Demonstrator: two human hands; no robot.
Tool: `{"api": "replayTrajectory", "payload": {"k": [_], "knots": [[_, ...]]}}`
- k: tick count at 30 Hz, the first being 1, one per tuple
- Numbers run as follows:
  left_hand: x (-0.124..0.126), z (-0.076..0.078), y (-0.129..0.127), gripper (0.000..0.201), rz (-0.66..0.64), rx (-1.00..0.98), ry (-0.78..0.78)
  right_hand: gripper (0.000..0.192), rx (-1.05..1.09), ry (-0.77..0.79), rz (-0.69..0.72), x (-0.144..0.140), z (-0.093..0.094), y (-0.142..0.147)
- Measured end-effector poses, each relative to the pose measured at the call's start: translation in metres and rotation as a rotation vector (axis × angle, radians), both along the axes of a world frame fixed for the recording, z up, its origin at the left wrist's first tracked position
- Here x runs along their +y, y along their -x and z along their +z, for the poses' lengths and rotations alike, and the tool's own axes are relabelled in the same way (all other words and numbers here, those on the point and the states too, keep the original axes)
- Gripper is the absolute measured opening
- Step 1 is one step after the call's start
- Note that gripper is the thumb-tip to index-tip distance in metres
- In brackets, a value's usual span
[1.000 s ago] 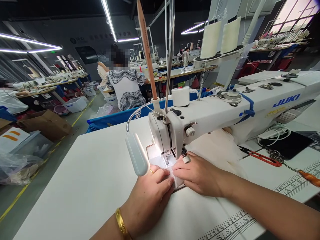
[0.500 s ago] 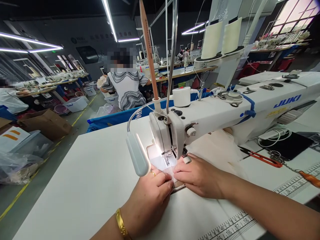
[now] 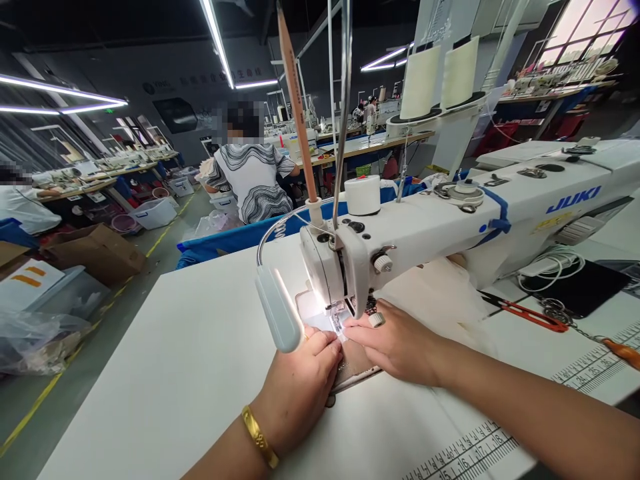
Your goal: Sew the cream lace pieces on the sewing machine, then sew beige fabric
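Fingers [image 3: 327,340] of both hands farther forward, nearer presser foot [image 3: 336,319].

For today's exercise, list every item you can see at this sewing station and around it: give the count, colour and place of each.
sewing machine: one, white, on the table
lamp: one, pale, lit, left of the needle
fabric piece: one, white, under the presser foot
thread cones: two, cream, behind the machine
snips: one, red, right of the machine
table: one, white, printed ruler at the front edge
cardboard box: one, brown, floor at left
co-worker: one, striped top, seated beyond
left hand: gold bangle, pressing fabric
right hand: flat on fabric
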State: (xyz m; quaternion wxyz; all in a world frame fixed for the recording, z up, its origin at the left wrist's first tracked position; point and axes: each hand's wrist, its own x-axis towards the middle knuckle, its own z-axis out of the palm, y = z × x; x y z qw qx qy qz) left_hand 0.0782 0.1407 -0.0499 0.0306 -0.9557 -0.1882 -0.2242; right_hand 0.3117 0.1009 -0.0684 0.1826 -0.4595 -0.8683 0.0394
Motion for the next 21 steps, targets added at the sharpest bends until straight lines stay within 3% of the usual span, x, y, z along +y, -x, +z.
{"api": "replayTrajectory", "payload": {"k": [12, 16, 21], "knots": [[0.02, -0.012, 0.0, 0.025, 0.061, -0.023, -0.001, 0.027, 0.045, 0.046, -0.124, 0.01, 0.009, 0.005], [0.021, -0.013, 0.002, 0.023, 0.116, -0.007, 0.064, 0.024, 0.068, -0.052, -0.093, 0.009, 0.006, 0.003], [0.022, -0.013, 0.006, 0.022, 0.277, 0.061, 0.124, 0.025, 0.119, -0.184, -0.056, 0.003, -0.002, -0.001]]}}
